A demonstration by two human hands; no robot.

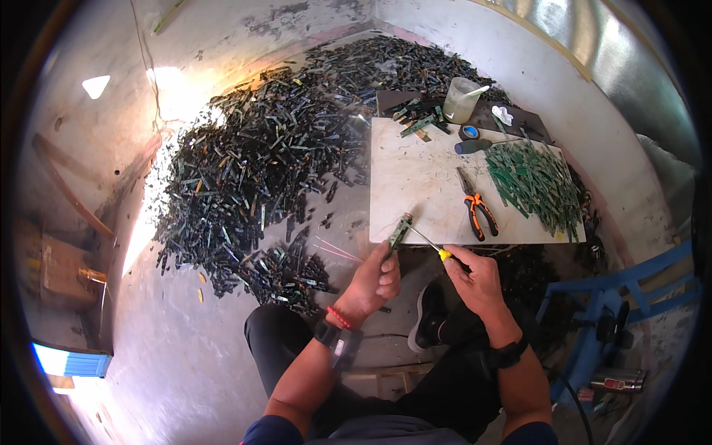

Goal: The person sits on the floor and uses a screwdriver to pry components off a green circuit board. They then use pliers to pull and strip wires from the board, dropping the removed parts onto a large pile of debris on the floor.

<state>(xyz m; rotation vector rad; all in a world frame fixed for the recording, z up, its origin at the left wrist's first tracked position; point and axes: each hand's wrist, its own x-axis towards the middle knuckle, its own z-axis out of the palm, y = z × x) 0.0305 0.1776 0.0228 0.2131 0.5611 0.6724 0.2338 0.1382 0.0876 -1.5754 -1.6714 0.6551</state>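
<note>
My left hand (377,276) is closed around the lower end of a narrow green circuit board strip (398,236), tilted up at the near edge of a white board (423,167). Two thin reddish wires (337,249) stick out to the left beside this hand. My right hand (478,280) grips a screwdriver (428,240) by its yellow handle. Its thin metal shaft points up and left, with the tip at the strip's upper end; whether they touch I cannot tell. Orange-and-black pliers (478,208) lie on the white board with their jaws pointing away from me.
Green strips (535,185) are heaped on the white board's right side. Behind lie a tape roll (469,133), a dark-handled tool (472,147) and a cloudy cup (459,107). A large heap of dark strips (245,163) covers the floor. A blue frame (615,289) stands right.
</note>
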